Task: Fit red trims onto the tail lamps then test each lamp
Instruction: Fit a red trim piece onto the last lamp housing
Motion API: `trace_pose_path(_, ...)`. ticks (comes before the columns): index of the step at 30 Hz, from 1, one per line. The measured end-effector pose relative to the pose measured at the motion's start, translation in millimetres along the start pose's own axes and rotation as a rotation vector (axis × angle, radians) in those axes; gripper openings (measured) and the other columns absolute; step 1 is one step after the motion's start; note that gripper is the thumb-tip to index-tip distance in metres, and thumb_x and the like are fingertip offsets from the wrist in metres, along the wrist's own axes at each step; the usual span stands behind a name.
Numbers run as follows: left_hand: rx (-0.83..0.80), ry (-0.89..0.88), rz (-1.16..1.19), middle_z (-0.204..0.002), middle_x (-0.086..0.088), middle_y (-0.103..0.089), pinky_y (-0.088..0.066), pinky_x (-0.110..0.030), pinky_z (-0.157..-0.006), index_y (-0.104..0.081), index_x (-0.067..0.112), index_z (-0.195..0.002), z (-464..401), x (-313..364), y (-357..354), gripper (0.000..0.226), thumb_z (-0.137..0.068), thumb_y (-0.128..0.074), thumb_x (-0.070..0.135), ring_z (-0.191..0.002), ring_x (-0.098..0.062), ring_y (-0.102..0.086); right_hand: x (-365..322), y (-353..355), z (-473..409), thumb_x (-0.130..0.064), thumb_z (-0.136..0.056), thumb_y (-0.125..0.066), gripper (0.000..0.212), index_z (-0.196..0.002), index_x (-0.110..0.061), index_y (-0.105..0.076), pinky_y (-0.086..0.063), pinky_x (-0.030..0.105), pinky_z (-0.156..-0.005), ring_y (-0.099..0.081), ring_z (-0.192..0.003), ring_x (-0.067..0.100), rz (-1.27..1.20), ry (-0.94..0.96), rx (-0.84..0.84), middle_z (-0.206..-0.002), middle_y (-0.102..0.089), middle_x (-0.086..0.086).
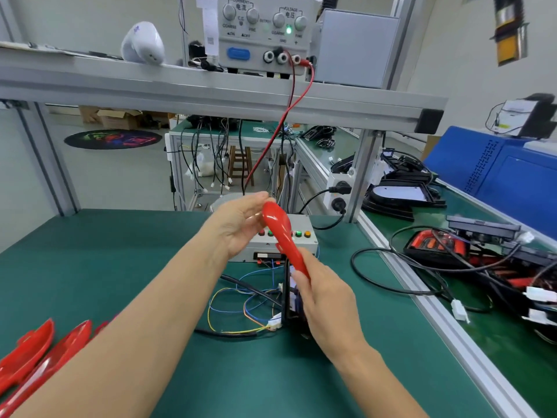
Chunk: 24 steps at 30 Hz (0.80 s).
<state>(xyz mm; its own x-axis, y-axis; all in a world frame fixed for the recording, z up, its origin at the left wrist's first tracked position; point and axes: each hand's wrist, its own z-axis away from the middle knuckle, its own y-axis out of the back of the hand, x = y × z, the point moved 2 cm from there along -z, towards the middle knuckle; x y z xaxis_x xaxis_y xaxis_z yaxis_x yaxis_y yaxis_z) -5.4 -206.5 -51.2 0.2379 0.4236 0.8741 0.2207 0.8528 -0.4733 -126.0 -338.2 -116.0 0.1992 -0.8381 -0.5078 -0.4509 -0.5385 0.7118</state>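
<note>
At the centre of the frame we see the red trim (281,236) held in the air between both hands. Our left hand (238,226) cups its upper end with curled fingers; our right hand (324,300) grips its lower end together with a black tail lamp (291,300). Behind sits the grey test box (304,236); spare red trims (36,354) lie at lower left on the green bench (120,260).

Green-topped workbench (90,251), aluminium shelf rail (211,95), pale floor (120,182), wooden stool (240,164)
</note>
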Motion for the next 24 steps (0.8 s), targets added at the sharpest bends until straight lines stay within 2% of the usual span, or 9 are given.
trace_pose_path(4, 0.128, 0.010, -0.530, -0.086, -0.004, -0.057, -0.044, -0.024, -0.063, -0.058, 0.013, -0.089, -12.2, -48.8, -2.7, 0.009, -0.095, -0.053, 0.018, -0.072, -0.015, -0.050, 23.9, 15.4, 8.7, -0.037, -0.102, -0.034, 0.032, -0.126, -0.025, -0.051, -0.042, 0.038, -0.070, -0.055, -0.077, 0.023, 0.000, -0.176, 0.070, -0.083, -0.061, -0.005)
trace_pose_path(7, 0.068, 0.060, -0.892, -0.077, -0.009, -0.052, -0.039, -0.028, -0.065, -0.055, 0.013, -0.081, -19.6, -86.2, -6.8, 0.018, -0.094, -0.054, 0.026, -0.070, -0.020, -0.045, 33.0, 22.3, 19.0, -0.043, -0.101, -0.029, 0.034, -0.122, -0.027, -0.050, -0.039, 0.036, -0.068, -0.053, -0.077, 0.019, 0.057, -0.236, 0.056, -0.083, -0.060, -0.008)
trace_pose_path(9, 0.069, 0.074, -1.070, -0.067, -0.008, -0.047, -0.034, -0.027, -0.060, -0.049, 0.011, -0.070, -23.8, -99.4, -10.6, 0.029, -0.091, -0.056, 0.029, -0.062, -0.021, -0.042, 32.5, 23.2, 24.3, -0.044, -0.101, -0.027, 0.034, -0.121, -0.028, -0.050, -0.042, 0.036, -0.070, -0.055, -0.078, 0.018, 0.045, -0.246, 0.018, -0.082, -0.060, -0.008)
trace_pose_path(11, 0.111, 0.074, -1.128, -0.056, -0.004, -0.038, -0.027, -0.027, -0.052, -0.039, 0.012, -0.059, -28.2, -104.0, -13.5, 0.038, -0.089, -0.058, 0.025, -0.053, -0.019, -0.035, 33.3, 22.1, 27.3, -0.044, -0.101, -0.027, 0.034, -0.121, -0.028, -0.050, -0.043, 0.037, -0.071, -0.055, -0.077, 0.019, 0.033, -0.250, -0.005, -0.081, -0.060, -0.007)
trace_pose_path(14, 0.144, 0.194, -0.945, -0.062, -0.006, -0.039, -0.026, -0.028, -0.053, -0.041, 0.010, -0.064, -30.9, -105.8, -17.5, 0.031, -0.090, -0.056, 0.013, -0.056, -0.019, -0.034, 34.6, 21.2, 29.2, -0.041, -0.103, -0.029, 0.032, -0.125, -0.028, -0.048, -0.042, 0.036, -0.070, -0.054, -0.079, 0.021, 0.048, -0.248, -0.014, -0.084, -0.060, -0.005)
trace_pose_path(17, 0.173, 0.290, -0.616, -0.087, -0.017, -0.056, -0.041, -0.033, -0.069, -0.056, 0.001, -0.092, -27.5, -107.7, -14.2, 0.008, -0.093, -0.052, 0.007, -0.076, -0.025, -0.050, 33.6, 23.0, 30.9, -0.040, -0.103, -0.032, 0.030, -0.125, -0.028, -0.049, -0.043, 0.037, -0.074, -0.055, -0.084, 0.020, 0.066, -0.224, -0.004, -0.089, -0.061, -0.006)
trace_pose_path(19, 0.189, 0.318, -0.450, -0.093, -0.020, -0.061, -0.045, -0.036, -0.073, -0.057, 0.000, -0.099, -23.7, -109.0, -9.8, 0.013, -0.095, -0.049, 0.007, -0.079, -0.028, -0.055, 33.0, 25.3, 31.9, -0.039, -0.103, -0.034, 0.028, -0.123, -0.029, -0.049, -0.043, 0.036, -0.074, -0.055, -0.084, 0.019, 0.083, -0.194, 0.015, -0.090, -0.060, -0.008)
trace_pose_path(22, 0.200, 0.303, -0.277, -0.080, -0.016, -0.064, -0.051, -0.036, -0.065, -0.058, 0.004, -0.094, -15.8, -107.2, -7.0, 0.016, -0.097, -0.043, 0.006, -0.066, -0.027, -0.059, 28.9, 26.2, 33.5, -0.040, -0.102, -0.034, 0.028, -0.123, -0.030, -0.050, -0.043, 0.033, -0.078, -0.055, -0.090, 0.016, 0.107, -0.158, 0.013, -0.098, -0.061, -0.010)
trace_pose_path(24, 0.205, 0.225, -0.189, -0.088, -0.017, -0.066, -0.053, -0.042, -0.073, -0.061, 0.007, -0.105, -11.0, -105.9, -6.5, 0.022, -0.098, -0.040, 0.003, -0.072, -0.028, -0.061, 23.1, 26.5, 34.8, -0.040, -0.102, -0.034, 0.031, -0.126, -0.030, -0.050, -0.043, 0.031, -0.080, -0.054, -0.094, 0.013, 0.125, -0.123, 0.019, -0.104, -0.060, -0.011)
